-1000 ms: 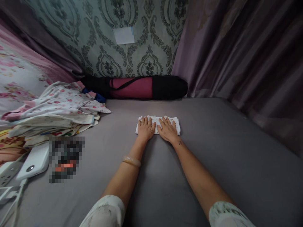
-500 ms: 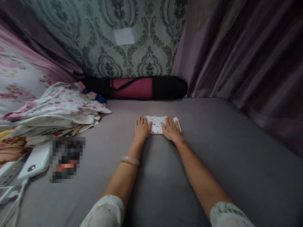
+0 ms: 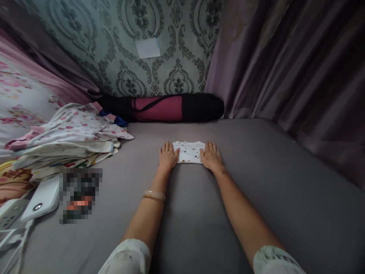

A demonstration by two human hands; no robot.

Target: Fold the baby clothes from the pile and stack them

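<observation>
A small folded white cloth (image 3: 188, 153) with a scattered dark and yellow print lies flat on the grey bed sheet (image 3: 194, 213). My left hand (image 3: 168, 156) rests palm down over its left edge, fingers extended and thumb on the fabric. Over the right edge lies my right hand (image 3: 211, 155), also palm down with fingers stretched out. The middle of the cloth shows between my thumbs; its two side edges are hidden under my hands.
A black and maroon rolled bag (image 3: 158, 108) lies along the wall. Piled clothes (image 3: 76, 123) are at the left, near a white power bank (image 3: 42, 198), a power strip (image 3: 11, 213) and cables. Curtains (image 3: 273, 64) hang at the right.
Both hands have moved outward, away from each other, to the sides of the cloth, so more of its printed middle shows. The camera view has shifted slightly.
</observation>
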